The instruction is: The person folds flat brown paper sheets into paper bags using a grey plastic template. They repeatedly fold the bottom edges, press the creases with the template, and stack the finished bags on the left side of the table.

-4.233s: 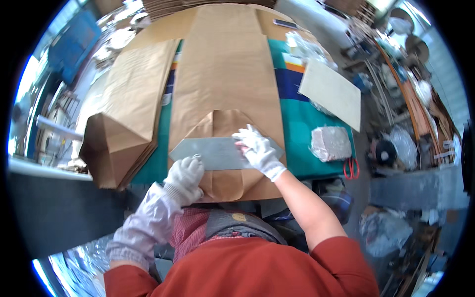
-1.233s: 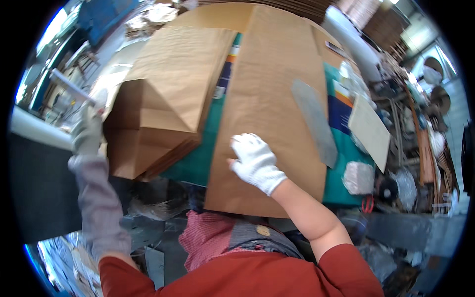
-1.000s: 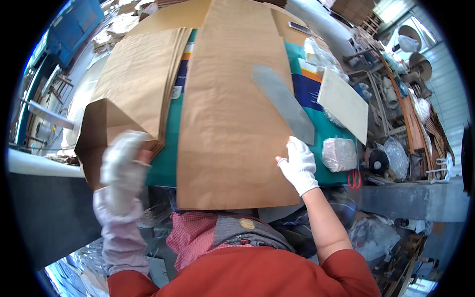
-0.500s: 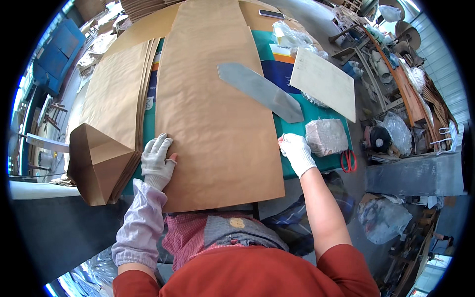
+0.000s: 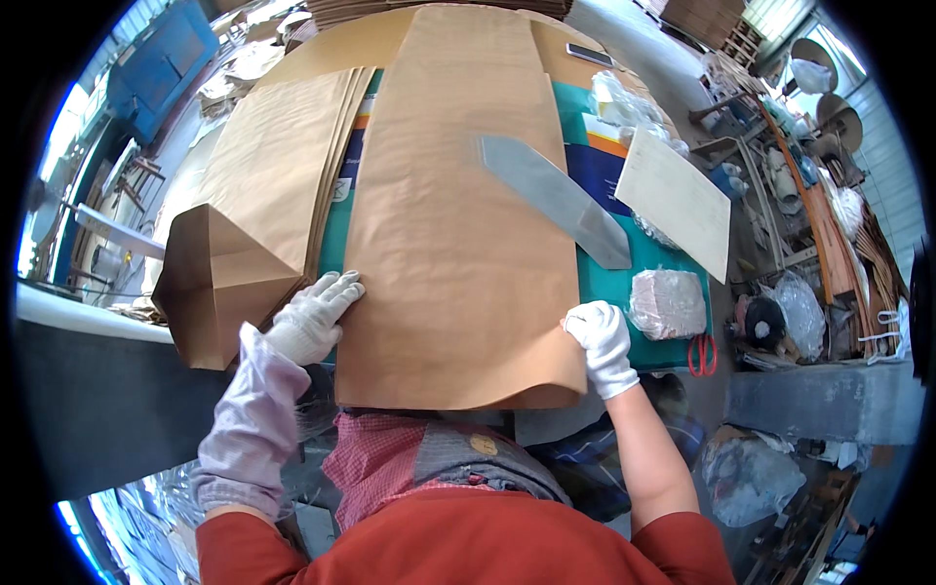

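Observation:
A long flat brown paper bag [image 5: 458, 224] lies lengthwise on the green-topped table [image 5: 643, 263], its near end hanging over the table's front edge. My left hand [image 5: 312, 317], in a white glove, rests at the bag's left edge with fingers spread. My right hand [image 5: 600, 341], also gloved, grips the bag's right edge near the front corner. A grey metal template [image 5: 556, 200] with pointed ends lies across the bag's right edge and the table.
A stack of finished brown bags [image 5: 253, 214] with folded bottoms sits to the left. A pale flat board [image 5: 673, 200], a plastic-wrapped bundle [image 5: 668, 302] and red-handled scissors [image 5: 700, 356] lie at the right. Cluttered shelves stand at far right.
The folded bag went onto the left stack and a fresh flat bag now lies in front. The metal template moved to the right side. Both hands came to the bag's edges.

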Demonstrator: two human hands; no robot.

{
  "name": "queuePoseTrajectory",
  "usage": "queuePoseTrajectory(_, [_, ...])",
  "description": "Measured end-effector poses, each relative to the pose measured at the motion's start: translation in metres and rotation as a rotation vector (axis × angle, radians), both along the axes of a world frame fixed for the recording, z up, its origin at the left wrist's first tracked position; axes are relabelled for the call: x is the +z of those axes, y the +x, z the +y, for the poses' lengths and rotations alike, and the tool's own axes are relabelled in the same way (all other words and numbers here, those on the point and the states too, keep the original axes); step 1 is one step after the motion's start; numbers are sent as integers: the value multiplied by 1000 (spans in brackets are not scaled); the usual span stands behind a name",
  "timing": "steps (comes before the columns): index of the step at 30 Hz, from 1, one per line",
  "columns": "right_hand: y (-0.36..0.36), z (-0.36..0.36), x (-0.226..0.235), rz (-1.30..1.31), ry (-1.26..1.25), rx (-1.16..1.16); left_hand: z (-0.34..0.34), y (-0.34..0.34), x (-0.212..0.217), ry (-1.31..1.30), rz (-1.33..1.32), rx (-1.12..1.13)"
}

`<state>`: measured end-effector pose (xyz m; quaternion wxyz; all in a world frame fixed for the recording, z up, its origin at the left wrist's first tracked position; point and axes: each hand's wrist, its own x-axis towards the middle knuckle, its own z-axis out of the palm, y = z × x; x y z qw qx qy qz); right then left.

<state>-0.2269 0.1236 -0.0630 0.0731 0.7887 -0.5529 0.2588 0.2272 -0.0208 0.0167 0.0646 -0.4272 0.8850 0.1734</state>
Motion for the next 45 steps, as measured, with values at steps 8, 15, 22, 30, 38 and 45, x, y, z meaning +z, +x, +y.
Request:
queuePoseTrajectory(8, [2, -47, 38, -672, 885, -565, -23, -16, -37, 312, 380, 840])
queuePoseTrajectory(15, [25, -39, 11, -203, 520, -722, -2, -45, -79, -425, 97, 723])
queuePoseTrajectory(22, [28, -39, -8, -55, 439, -711, -13, -50, -68, -247, 32, 798])
queuePoseTrajectory(30, [38, -64, 15, 362, 10, -163, -15, -50, -63, -237, 7, 805])
queuePoseTrajectory(38, [69, -90, 11, 123, 254, -48, -49, -73, -12, -120, -285, 510])
queuePoseTrajectory(45, [147, -141, 7, 101, 284, 48, -30, -138, -40, -311, 540, -351])
